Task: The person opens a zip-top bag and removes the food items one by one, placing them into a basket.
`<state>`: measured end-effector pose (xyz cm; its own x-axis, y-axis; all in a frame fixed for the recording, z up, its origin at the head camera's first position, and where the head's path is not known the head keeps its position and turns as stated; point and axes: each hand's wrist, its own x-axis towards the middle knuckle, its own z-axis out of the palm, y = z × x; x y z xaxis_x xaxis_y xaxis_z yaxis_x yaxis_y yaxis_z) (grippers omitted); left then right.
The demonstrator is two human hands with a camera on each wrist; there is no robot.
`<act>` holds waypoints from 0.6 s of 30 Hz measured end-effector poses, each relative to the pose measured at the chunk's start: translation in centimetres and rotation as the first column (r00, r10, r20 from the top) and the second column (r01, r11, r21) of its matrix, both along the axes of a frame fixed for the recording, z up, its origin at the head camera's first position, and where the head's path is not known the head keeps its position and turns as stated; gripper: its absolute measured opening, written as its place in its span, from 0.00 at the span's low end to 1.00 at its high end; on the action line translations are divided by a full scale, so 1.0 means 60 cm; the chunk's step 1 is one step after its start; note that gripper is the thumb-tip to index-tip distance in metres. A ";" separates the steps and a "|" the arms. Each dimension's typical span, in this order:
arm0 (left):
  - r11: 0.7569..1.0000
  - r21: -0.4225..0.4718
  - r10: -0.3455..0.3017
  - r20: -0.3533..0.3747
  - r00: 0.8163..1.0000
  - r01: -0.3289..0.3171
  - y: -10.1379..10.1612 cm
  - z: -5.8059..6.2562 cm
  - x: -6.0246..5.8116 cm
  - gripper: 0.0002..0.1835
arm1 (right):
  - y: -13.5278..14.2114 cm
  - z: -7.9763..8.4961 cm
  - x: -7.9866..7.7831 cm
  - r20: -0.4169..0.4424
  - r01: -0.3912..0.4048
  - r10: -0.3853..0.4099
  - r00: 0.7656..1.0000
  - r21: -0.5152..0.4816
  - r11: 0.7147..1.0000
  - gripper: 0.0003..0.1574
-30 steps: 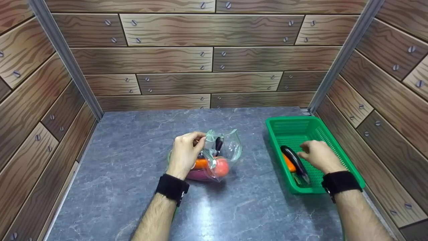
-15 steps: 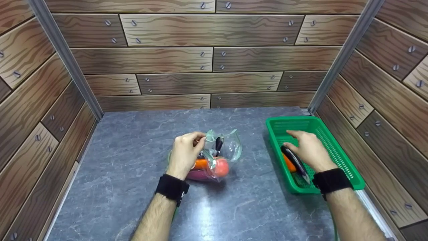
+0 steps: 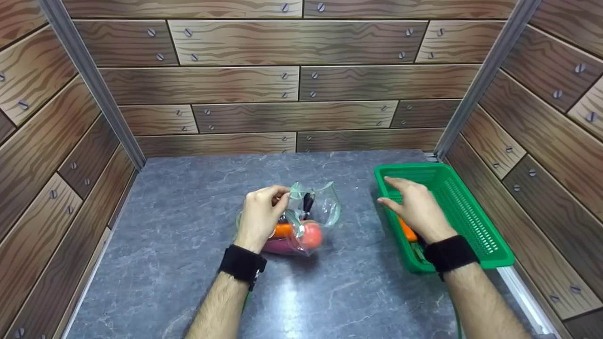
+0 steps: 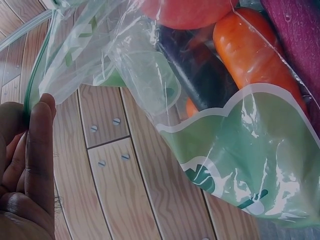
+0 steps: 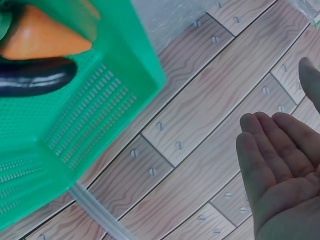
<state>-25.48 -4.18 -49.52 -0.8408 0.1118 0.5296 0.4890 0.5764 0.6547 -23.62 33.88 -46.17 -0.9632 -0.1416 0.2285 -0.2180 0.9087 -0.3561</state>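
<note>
My left hand pinches the edge of a clear zip bag with green print, thumb against fingers. Through the plastic show a pinkish-red round tomato-like vegetable, an orange carrot, a dark eggplant and a long purple vegetable. Over the left side of a green basket is my right hand, holding nothing, its thumb and fingers spread apart. Inside the basket lie a carrot and a dark eggplant; the hand and wristband mostly hide that eggplant in the head view.
The bag rests on a grey marbled tabletop, left of the basket. Wood-patterned panels enclose the table at the back and both sides. A metal rail runs along the right edge near the basket.
My right hand has moved left across the basket, its thumb and fingers spreading wider, and now covers most of the basket's eggplant. The left hand and the bag have stayed in place.
</note>
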 end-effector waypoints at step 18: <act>1.000 0.004 -0.009 -0.021 1.000 0.009 0.002 -0.004 -0.004 0.06 | -0.081 -0.019 -0.008 -0.086 -0.105 0.103 0.991 -0.017 0.994 0.38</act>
